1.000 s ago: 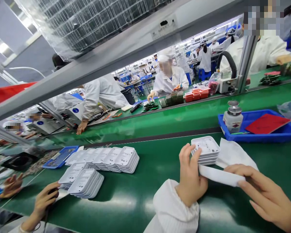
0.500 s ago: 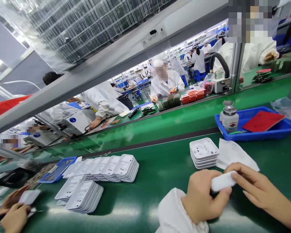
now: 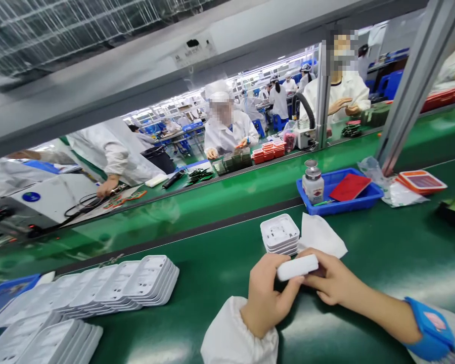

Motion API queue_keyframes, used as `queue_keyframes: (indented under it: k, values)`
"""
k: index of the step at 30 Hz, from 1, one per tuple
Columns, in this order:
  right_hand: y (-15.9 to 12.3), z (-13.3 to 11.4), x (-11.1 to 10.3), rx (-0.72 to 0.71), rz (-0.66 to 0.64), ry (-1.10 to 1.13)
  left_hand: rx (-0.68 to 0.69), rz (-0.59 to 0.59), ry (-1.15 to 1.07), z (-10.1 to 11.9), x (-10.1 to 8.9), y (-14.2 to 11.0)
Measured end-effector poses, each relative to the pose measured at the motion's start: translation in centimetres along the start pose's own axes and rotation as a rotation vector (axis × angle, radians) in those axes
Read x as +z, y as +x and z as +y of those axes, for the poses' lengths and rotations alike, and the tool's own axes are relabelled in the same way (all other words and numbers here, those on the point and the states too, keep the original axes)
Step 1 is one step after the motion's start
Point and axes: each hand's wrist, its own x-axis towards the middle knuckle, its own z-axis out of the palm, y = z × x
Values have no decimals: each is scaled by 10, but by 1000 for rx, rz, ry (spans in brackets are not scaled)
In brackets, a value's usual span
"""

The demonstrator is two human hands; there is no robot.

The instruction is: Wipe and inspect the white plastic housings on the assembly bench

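A small white plastic case [image 3: 298,267] is held up edge-on above the green work surface, its broad faces turned out of sight. My left hand [image 3: 263,296] is closed on its left end, thumb below and fingers over the top. Around the right end are the fingers of my right hand [image 3: 331,278], closed against it and partly hidden behind. Just beyond my hands stands a short stack of white plastic shells [image 3: 279,232], and a white cloth [image 3: 322,235] lies to its right.
Rows of stacked white shells [image 3: 147,278] fill the left side. A blue tray [image 3: 364,203] at the back right holds a pump bottle [image 3: 313,186] and a red card [image 3: 351,187]. Orange-rimmed trays [image 3: 420,181] lie farther right. Co-workers sit across the green belt, behind a metal post [image 3: 420,86].
The view has swung right, so the scene shifts left and a blue wristband shows on my right arm. Both hands keep hold of the white case, which is turned slightly.
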Motion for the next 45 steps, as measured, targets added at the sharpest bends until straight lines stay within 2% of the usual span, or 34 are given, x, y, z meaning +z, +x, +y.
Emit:
queue_keyframes:
  k: [9,11,14,16,19,21,24,28,31,33,35,37,39,41,43,45]
  values:
    - [0,-6,-3,-174,130,-136,-44,-91,-34,-8,1,-2]
    - [-2,-9,-5,-185,151,-123,-176,-124,-152,-8,2,-1]
    - [-5,-12,-5,-161,103,-70,-476,-128,-456,-10,4,2]
    - [-6,-13,-5,-176,56,-81,-661,-66,-709,-12,4,5]
    - [-8,-11,-3,-236,11,-191,-895,120,-1063,-16,2,9]
    - [-10,-11,-1,-258,-16,-274,-1024,236,-1208,-16,-1,13]
    - [-11,-9,-1,-239,-61,-366,-1108,289,-1340,-14,-5,18]
    - [-9,-4,-2,-249,-76,-408,-1109,295,-1388,-11,-9,22]
    - [-6,0,-3,-383,-9,-448,-1036,365,-1178,-18,-18,22]
    - [-3,0,-2,-505,79,-515,-893,374,-719,-28,-29,22]
    - [1,0,1,-641,180,-596,-740,322,-162,-42,-40,20]
    - [5,1,5,-724,224,-649,-684,272,196,-56,-48,16]
    - [11,5,7,-696,193,-656,-697,217,372,-68,-51,12]
    - [16,9,7,-608,159,-627,-695,119,516,-75,-50,8]
    - [20,13,2,-562,175,-590,-686,20,623,-75,-47,5]
    - [23,14,-4,-575,217,-575,-680,-53,706,-70,-45,3]
